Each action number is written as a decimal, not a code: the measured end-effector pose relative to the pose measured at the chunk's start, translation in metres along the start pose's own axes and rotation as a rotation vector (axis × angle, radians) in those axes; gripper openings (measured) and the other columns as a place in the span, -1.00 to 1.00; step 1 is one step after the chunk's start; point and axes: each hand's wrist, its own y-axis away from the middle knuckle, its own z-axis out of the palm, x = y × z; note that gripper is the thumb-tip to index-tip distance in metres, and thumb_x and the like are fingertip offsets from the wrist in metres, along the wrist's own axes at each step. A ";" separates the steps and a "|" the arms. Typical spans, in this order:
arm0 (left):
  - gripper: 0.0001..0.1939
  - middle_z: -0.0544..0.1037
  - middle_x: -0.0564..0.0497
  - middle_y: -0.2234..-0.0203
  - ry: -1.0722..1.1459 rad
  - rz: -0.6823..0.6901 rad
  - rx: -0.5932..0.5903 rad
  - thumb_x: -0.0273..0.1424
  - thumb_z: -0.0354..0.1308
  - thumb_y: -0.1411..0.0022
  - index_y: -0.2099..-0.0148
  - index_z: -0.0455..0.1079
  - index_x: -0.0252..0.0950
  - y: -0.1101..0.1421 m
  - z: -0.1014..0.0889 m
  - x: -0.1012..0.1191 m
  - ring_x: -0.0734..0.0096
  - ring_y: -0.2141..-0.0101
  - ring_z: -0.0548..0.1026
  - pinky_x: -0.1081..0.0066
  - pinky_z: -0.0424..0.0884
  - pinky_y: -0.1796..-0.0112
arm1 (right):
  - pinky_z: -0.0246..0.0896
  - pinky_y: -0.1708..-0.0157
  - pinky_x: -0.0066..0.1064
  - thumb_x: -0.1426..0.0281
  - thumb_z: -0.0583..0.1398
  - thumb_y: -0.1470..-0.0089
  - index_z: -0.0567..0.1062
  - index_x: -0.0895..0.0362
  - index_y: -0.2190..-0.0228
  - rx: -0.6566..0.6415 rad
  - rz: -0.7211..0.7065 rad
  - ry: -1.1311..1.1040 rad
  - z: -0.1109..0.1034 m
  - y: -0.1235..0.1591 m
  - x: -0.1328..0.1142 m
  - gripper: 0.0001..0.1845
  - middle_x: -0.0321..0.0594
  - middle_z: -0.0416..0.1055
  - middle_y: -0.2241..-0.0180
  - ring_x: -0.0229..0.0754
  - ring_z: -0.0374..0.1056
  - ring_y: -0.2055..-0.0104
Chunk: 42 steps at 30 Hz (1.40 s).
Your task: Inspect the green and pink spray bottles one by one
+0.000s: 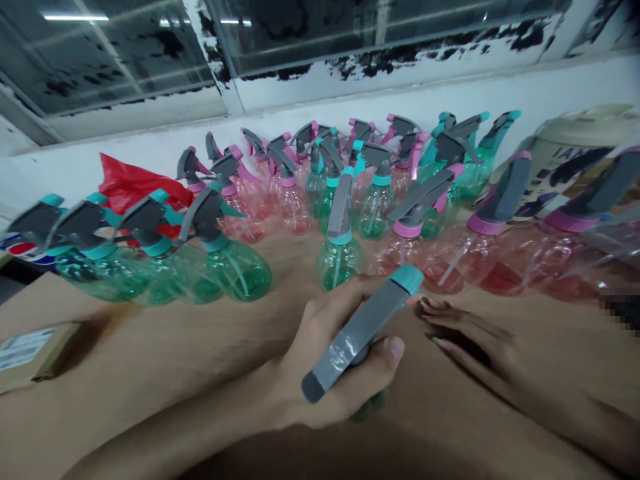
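My left hand (325,360) is wrapped round the neck of a spray bottle (357,337) with a grey trigger head and a teal nozzle tip. Only a bit of its green body shows below the fingers. On the right, my right hand (470,333) rests low over the table, fingers stretched out and apart, nothing in them. Its fingertips are close to the held bottle's nozzle and the row of pink bottles. Just past my left hand stands a green spray bottle (340,260) with a teal collar. A pink spray bottle (407,243) is to its right.
Several green spray bottles (235,267) line the left side. More pink and green ones crowd toward the wall, before a red plastic bag (135,183). A small labelled cardboard box (40,353) lies at left on the wooden table (200,360). A large lidded tub (565,150) stands back right.
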 end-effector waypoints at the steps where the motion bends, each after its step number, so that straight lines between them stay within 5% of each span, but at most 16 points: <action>1: -0.66 0.47 0.07 0.47 -0.001 -0.003 0.032 -0.40 0.04 -0.11 0.02 0.22 -0.22 0.000 0.002 -0.001 0.35 0.44 0.47 0.34 0.46 0.31 | 0.18 -0.09 -0.07 0.34 0.05 -0.15 0.26 0.03 -0.06 -0.006 0.002 0.002 0.000 0.000 0.000 -0.59 -0.18 0.29 -0.08 -0.06 0.20 -0.12; 8: -0.55 0.50 0.00 0.27 0.039 0.004 0.121 -0.37 0.12 -0.05 -0.03 0.19 -0.21 0.001 0.012 -0.004 0.27 0.24 0.46 0.23 0.39 0.11 | 0.26 -0.01 -0.04 0.29 0.05 -0.14 0.17 0.04 -0.12 0.062 0.041 0.030 0.006 0.003 0.003 -0.51 -0.11 0.27 -0.09 0.01 0.24 -0.09; 13: -0.49 0.34 -0.06 0.01 0.078 0.055 0.231 -0.39 0.19 0.03 0.00 0.16 -0.19 0.005 0.010 -0.001 0.21 0.03 0.33 0.19 0.26 -0.03 | 0.30 0.04 -0.04 0.24 0.04 -0.13 0.22 0.06 -0.08 0.093 0.043 0.090 0.006 0.000 -0.002 -0.53 -0.11 0.35 -0.03 0.01 0.32 -0.02; 18: -0.36 0.39 -0.04 0.19 0.025 -0.086 0.151 -0.30 0.21 0.01 -0.10 0.06 -0.23 0.018 0.008 0.006 0.27 0.28 0.41 0.21 0.40 0.20 | 0.31 0.08 -0.05 0.25 0.02 -0.12 0.27 0.11 -0.03 0.174 0.018 0.245 0.005 -0.005 -0.015 -0.55 -0.04 0.42 0.05 0.05 0.37 0.04; 25: -0.36 0.34 -0.09 0.13 -0.160 -0.170 0.191 -0.24 0.13 -0.15 -0.19 -0.06 -0.19 0.035 0.001 0.008 0.24 0.25 0.40 0.15 0.38 0.20 | 0.37 0.26 -0.08 0.18 0.03 -0.11 0.34 0.10 0.07 0.139 0.037 0.281 0.000 -0.014 -0.033 -0.60 -0.06 0.50 0.18 0.05 0.46 0.24; 30: -0.57 0.25 -0.11 0.02 -0.308 -0.170 0.228 -0.21 -0.02 -0.27 -0.14 0.06 -0.18 0.041 -0.003 0.008 0.16 0.07 0.32 0.13 0.33 0.10 | 0.38 0.41 -0.28 0.19 0.02 -0.15 0.28 0.08 0.06 0.094 0.067 0.034 -0.020 -0.043 -0.062 -0.64 -0.16 0.53 0.32 -0.07 0.48 0.35; 34: -0.72 0.31 -0.08 0.12 -0.467 -0.134 0.296 -0.23 0.01 -0.26 0.05 0.25 -0.26 0.050 -0.008 0.004 0.16 0.06 0.33 0.12 0.30 0.04 | 0.27 0.57 -0.31 0.17 0.02 -0.13 0.29 0.11 0.05 0.198 0.093 0.102 -0.029 -0.071 -0.088 -0.60 -0.23 0.48 0.53 -0.09 0.41 0.57; 42: -0.67 0.45 -0.04 0.32 -0.645 -0.189 0.383 -0.11 0.00 -0.24 0.20 0.32 -0.29 0.047 -0.044 -0.019 0.19 0.25 0.47 0.23 0.39 0.23 | 0.30 0.49 -0.10 0.13 0.01 -0.11 0.19 0.32 -0.07 0.269 0.138 0.296 -0.008 -0.106 -0.113 -0.37 0.00 0.48 0.49 0.12 0.44 0.45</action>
